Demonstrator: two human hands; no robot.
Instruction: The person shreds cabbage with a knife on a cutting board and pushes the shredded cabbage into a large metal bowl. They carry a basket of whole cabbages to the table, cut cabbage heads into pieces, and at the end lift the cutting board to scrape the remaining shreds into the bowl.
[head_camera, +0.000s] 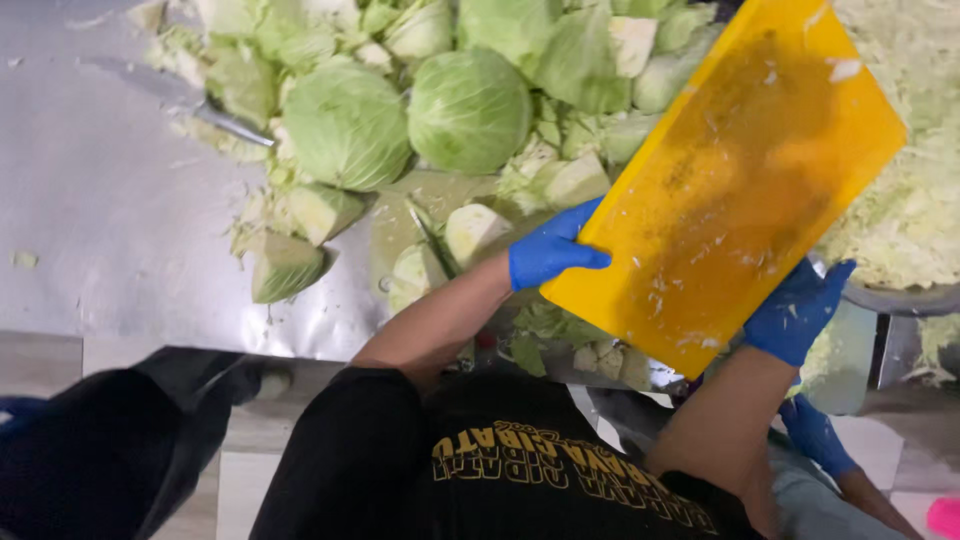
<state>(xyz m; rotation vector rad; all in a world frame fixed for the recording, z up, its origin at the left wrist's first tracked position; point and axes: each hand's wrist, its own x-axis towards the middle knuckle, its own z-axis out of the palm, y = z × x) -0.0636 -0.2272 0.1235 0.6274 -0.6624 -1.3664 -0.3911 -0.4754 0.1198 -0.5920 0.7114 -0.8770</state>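
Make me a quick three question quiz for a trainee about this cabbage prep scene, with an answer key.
1. True or false: both blue-gloved hands grip the yellow rectangular plastic cutting board.
2. Multiple choice: where is the pile of shredded pale cabbage?
A. Left of the whole cabbages
B. At the board's far right
C. On the floor
3. Short answer: what do the two round whole green cabbages rest on?

Key
1. True: the left hand holds the board's left edge and the right hand holds its lower right edge, with the board tilted.
2. B
3. The shiny metal table, among cut cabbage wedges.
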